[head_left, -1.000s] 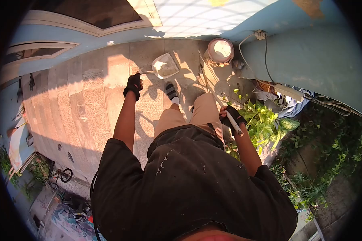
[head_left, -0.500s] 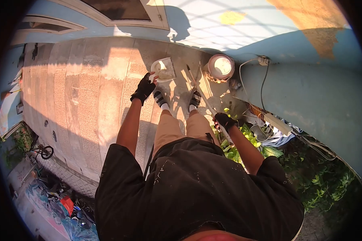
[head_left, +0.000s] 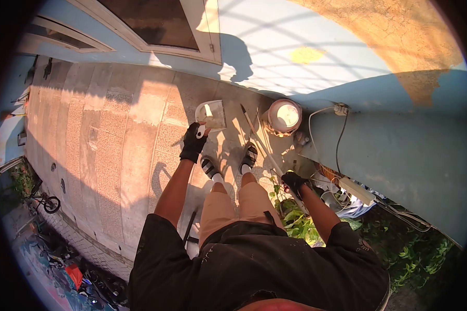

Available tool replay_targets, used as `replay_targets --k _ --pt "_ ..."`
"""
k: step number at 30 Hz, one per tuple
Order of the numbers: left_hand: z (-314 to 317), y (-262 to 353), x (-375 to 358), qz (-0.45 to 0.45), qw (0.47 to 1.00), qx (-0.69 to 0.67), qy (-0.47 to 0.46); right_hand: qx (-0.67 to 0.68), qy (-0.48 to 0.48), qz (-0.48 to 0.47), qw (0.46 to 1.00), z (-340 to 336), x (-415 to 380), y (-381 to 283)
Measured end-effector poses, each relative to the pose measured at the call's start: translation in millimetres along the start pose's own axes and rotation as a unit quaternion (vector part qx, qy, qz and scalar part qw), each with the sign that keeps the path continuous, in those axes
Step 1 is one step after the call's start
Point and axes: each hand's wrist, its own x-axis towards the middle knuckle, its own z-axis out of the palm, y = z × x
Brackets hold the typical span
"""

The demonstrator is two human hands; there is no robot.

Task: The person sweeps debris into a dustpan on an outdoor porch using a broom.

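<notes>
I see a white dustpan gripped by its short handle in my gloved left hand, its open scoop tilted up just beyond the knuckles, pale debris inside. A long thin broom handle passes through my gloved right hand, slanting ahead and leftward over the paving.

Two gloved hands, one dustpan, one broom, one bucket, two sandals.

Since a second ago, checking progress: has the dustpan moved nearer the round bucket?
Yes. The dustpan in the left hand has not closed on the round bucket, but the feet have stepped up to it.
</notes>
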Motion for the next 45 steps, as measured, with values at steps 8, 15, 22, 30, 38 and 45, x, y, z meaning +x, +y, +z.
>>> replay_targets --k 8,15,22,30,38,45 --pt "34 -41 26 -0.104 0.985 -0.056 0.123 -0.077 0.126 0.007 0.989 36 31 19" --pt "40 -68 20 -0.096 0.942 -0.228 0.226 0.049 0.088 0.052 0.993 38 79 28" --pt "-19 -91 -20 -0.213 0.966 -0.029 0.147 0.057 0.060 0.059 0.995 50 66 17" --pt "-172 -44 -94 -0.249 0.812 -0.062 0.525 0.027 -0.098 0.143 0.985 93 35 12" --pt "-219 -61 -131 -0.246 0.784 -0.022 0.569 0.521 -0.374 0.285 0.713 142 154 2" --pt "-219 -94 -157 -0.207 0.757 -0.122 0.608 0.397 -0.279 0.179 0.856 133 153 -63"
